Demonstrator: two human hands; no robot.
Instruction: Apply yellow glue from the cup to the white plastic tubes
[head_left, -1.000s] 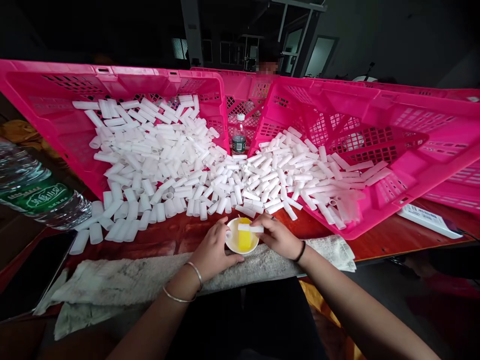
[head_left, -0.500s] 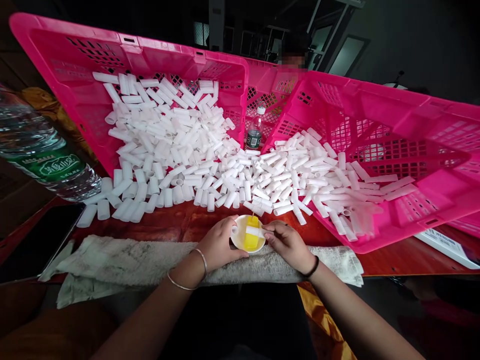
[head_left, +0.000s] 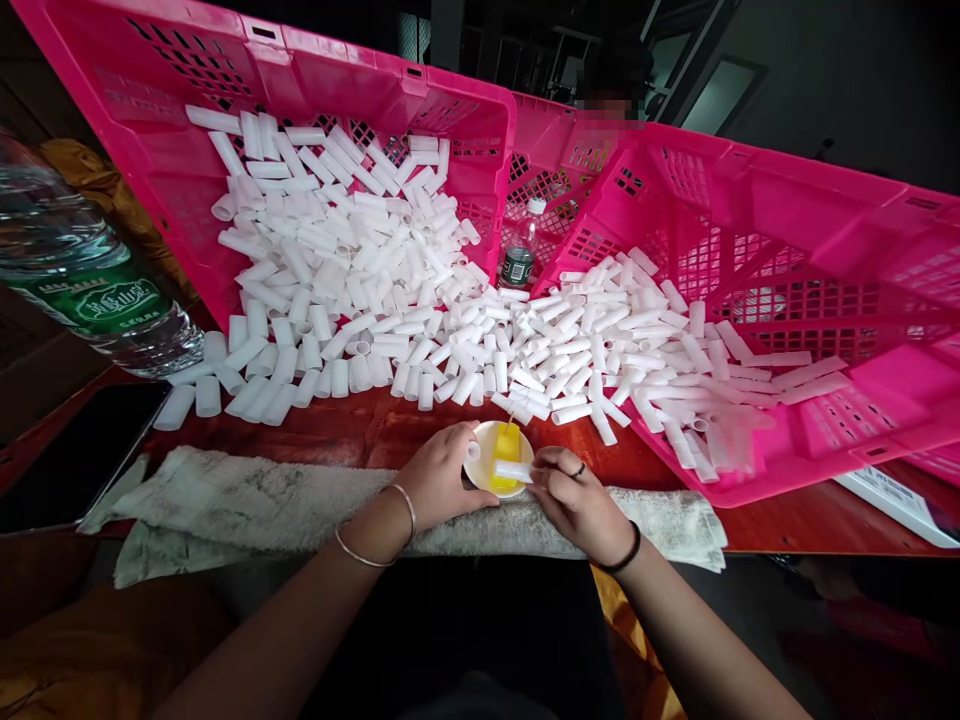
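Note:
In front of me is a small white dish (head_left: pixel 485 437) with a yellow block (head_left: pixel 508 440) in it; a thin yellow stick rises from the block's far end. My left hand (head_left: pixel 439 475) curls round the dish's left rim, thumb at the near side. The round end of a short white tube (head_left: pixel 472 451) shows by its fingers. Between thumb and fingers, my right hand (head_left: pixel 577 500) pinches one end of a white plastic tube (head_left: pixel 511 470), which lies across the near part of the yellow block. Whether it touches the block I cannot tell.
Many loose white tubes (head_left: pixel 360 260) spill from two tipped pink crates (head_left: pixel 810 210) onto the red table (head_left: pixel 360 432). A rolled towel (head_left: pixel 262 500) lies along the near edge. Left are a large water bottle (head_left: pixel 112 290) and a phone (head_left: pixel 82 450); a small bottle (head_left: pixel 519 250) stands between the crates.
The tube in my right hand has shifted toward me and slightly right across the yellow block, and its angle has changed. My left hand stays at the dish. The camera view has shifted a little.

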